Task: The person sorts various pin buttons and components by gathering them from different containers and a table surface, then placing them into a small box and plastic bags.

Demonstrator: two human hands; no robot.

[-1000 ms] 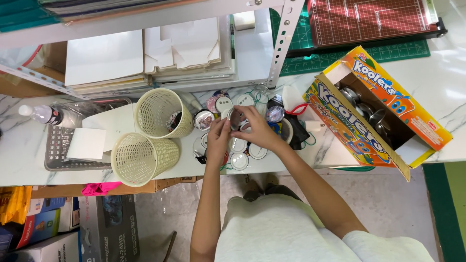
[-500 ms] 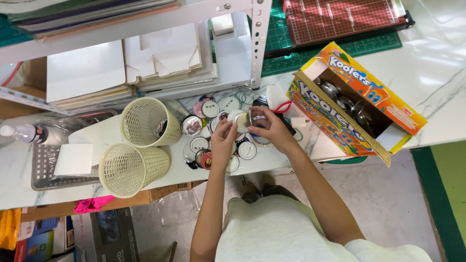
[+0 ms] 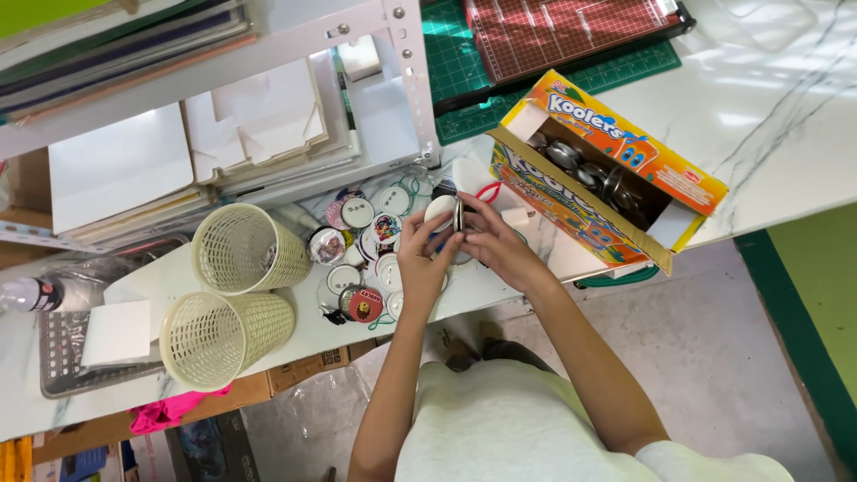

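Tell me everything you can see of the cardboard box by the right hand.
The cardboard box is orange and yellow with bright printing, and lies on its side on the white marble-look table. Its opened side faces up, flaps folded out. Inside sit several round silvery metal pieces. Its near corner juts over the table edge. The right hand is close but not touching.

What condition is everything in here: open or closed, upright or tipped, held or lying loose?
Left hand: closed on a round white disc.
Right hand: gripping the same disc.
Round white disc: held on edge between both hands.
Orange carton: open on top, shiny round pieces inside.
Two cream mesh baskets: tipped on their sides, mouths open.
Round badges: lying flat and loose on the table.
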